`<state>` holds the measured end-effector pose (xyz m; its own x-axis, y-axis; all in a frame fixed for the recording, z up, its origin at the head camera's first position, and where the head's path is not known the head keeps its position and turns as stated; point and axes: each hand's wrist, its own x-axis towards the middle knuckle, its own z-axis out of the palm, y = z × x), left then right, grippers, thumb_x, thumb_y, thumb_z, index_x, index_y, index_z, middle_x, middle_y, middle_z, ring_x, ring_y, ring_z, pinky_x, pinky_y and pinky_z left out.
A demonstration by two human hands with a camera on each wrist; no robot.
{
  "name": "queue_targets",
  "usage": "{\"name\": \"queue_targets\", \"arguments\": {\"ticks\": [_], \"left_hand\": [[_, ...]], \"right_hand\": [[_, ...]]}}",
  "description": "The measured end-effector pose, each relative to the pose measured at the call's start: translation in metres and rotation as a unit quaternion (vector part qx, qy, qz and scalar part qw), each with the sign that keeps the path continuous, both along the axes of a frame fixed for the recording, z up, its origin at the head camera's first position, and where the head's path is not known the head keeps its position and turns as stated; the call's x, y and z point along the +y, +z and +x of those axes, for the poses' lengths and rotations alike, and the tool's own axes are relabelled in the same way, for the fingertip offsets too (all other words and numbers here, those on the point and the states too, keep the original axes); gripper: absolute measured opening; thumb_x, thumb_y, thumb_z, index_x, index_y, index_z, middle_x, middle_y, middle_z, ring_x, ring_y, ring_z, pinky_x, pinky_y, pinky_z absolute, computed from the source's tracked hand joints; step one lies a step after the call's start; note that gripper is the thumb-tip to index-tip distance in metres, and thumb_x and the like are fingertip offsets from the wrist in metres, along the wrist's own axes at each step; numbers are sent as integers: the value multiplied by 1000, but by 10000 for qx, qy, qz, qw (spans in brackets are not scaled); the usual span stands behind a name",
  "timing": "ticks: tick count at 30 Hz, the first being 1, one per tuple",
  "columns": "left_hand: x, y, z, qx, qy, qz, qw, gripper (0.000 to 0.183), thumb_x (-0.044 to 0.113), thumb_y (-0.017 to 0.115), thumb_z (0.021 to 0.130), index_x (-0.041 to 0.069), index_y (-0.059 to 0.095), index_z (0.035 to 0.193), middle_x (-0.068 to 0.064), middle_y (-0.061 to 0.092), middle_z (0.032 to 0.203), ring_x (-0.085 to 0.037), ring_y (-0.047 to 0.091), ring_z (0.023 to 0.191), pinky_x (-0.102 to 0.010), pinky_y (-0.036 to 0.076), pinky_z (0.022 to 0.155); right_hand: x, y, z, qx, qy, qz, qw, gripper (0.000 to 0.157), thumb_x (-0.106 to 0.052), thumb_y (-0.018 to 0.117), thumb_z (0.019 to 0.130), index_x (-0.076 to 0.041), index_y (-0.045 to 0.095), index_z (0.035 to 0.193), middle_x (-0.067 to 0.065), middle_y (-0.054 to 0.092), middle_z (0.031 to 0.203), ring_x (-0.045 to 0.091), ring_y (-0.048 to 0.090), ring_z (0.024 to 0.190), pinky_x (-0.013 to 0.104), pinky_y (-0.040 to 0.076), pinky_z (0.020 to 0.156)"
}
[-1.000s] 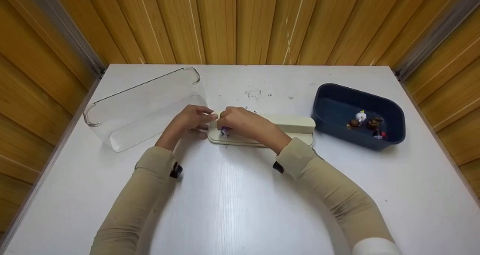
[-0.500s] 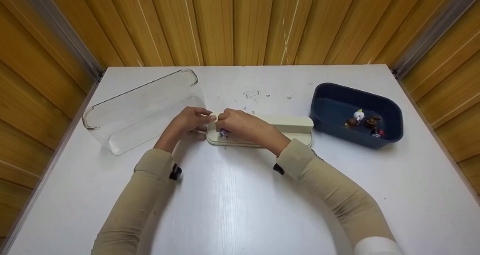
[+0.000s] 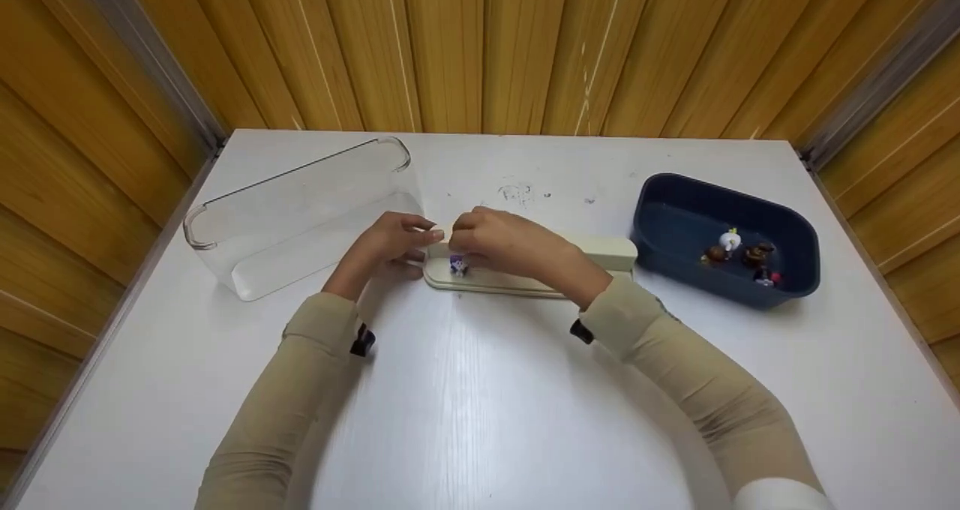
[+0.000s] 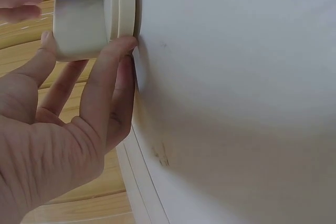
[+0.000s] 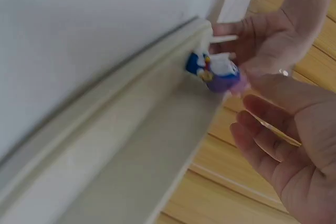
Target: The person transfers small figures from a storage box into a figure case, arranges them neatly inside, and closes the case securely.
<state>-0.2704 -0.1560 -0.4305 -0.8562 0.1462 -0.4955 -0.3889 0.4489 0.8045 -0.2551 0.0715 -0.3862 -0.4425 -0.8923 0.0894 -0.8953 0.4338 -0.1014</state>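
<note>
A small blue-and-white cartoon figurine [image 3: 458, 265] with purple headgear stands at the left end of a long cream stand [image 3: 517, 282], which has a raised step along its back. My left hand [image 3: 391, 244] holds that end of the stand; in the left wrist view its fingertips press the base edge and the thumb lies by the step. Close beside the figurine is my right hand [image 3: 517, 247]. In the right wrist view its fingers are loosely bent and apart, with one digit right by the figurine's purple top; whether it touches cannot be told.
A dark blue bin [image 3: 724, 285] on the right holds several small figurines [image 3: 757, 253]. On the left stands a clear plastic bin [image 3: 300, 195]. Wood-patterned panels [image 3: 517, 52] rise behind and beside the white table [image 3: 465, 405].
My right hand has loosened from the figurine and drawn slightly back, so the figurine shows more. The left hand keeps its place at the stand's end. The head view has shifted slightly.
</note>
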Motion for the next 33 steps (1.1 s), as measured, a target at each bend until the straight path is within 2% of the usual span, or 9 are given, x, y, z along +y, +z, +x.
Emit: {"name": "queue_targets", "arguments": {"ticks": [2, 7, 13, 18, 23, 28, 33], "left_hand": [[0, 0, 0, -84, 33, 31, 10000, 51, 35, 71, 97, 13, 59, 141, -11, 63, 132, -27, 66, 112, -36, 61, 85], [-3, 1, 0, -120, 52, 7, 9999, 51, 36, 72, 97, 13, 60, 141, -10, 63, 132, -27, 66, 112, -36, 61, 86], [-2, -1, 1, -79, 47, 14, 10000, 50, 35, 72, 96, 13, 61, 140, -9, 64, 132, -25, 67, 109, -34, 61, 83], [2, 0, 1, -13, -38, -95, 9999, 51, 36, 72, 96, 13, 61, 140, -9, 64, 131, -25, 67, 110, -33, 61, 82], [-1, 2, 2, 45, -122, -192, 9997, 52, 37, 72, 96, 13, 60, 141, -9, 64, 132, -25, 67, 111, -31, 60, 81], [-6, 2, 2, -102, 83, 127, 9998, 52, 33, 72, 97, 12, 58, 143, -10, 63, 133, -25, 66, 111, -32, 61, 79], [-6, 3, 2, -193, 194, 302, 9992, 53, 31, 72, 97, 11, 57, 143, -10, 62, 133, -27, 65, 112, -35, 62, 81]], "right_hand": [[11, 7, 0, -48, -124, -58, 9999, 18, -11, 70, 98, -4, 75, 113, 12, 71, 117, 27, 65, 110, 38, 54, 99], [51, 20, -5, 43, -397, -76, 9992, 17, -4, 67, 97, -1, 73, 113, 15, 71, 116, 30, 67, 110, 43, 56, 95], [110, 29, -8, 33, -953, 122, 9954, 16, 0, 64, 96, -2, 71, 110, 16, 71, 115, 34, 69, 107, 47, 58, 90], [151, 36, -4, 147, -1254, 240, 9917, 18, 5, 63, 93, 0, 70, 108, 18, 70, 114, 36, 70, 99, 49, 59, 81], [177, 40, -2, 74, -1626, 373, 9860, 19, 4, 63, 94, 0, 71, 111, 17, 70, 115, 34, 69, 100, 48, 59, 84], [194, 44, -4, -27, -1966, 565, 9788, 20, -1, 65, 96, -1, 72, 115, 16, 69, 115, 32, 67, 104, 48, 57, 89], [209, 49, -3, -295, -2378, 851, 9671, 25, -2, 64, 97, 0, 70, 121, 18, 68, 119, 38, 66, 110, 54, 54, 95]]}}
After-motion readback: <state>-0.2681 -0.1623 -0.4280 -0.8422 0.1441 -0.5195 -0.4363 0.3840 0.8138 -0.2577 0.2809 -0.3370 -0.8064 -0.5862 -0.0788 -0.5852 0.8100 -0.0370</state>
